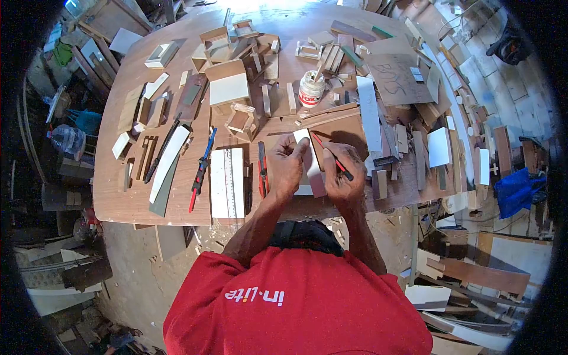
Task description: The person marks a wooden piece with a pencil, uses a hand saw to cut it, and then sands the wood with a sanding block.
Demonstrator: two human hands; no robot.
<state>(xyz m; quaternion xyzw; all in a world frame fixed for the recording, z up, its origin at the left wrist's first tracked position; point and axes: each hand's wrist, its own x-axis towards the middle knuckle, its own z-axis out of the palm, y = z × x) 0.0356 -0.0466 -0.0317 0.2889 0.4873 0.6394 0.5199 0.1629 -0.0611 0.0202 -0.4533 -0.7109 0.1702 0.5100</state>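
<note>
Head view: the left hand (288,161) pinches a white strip (302,135) near the front edge of the wood-grain table (121,201); the right hand (343,174) is closed around a red-and-black pencil (318,141). A FOX jar (310,92) (stick inside) stands beyond. Wood offcuts (380,183) crowd the tabletop.

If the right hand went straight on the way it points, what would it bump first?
Probably the flat strip in the left hand; depth is unclear, so it may be touching already.

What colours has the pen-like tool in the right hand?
The pen-like tool is red with a black end, best seen in the head view.
</note>
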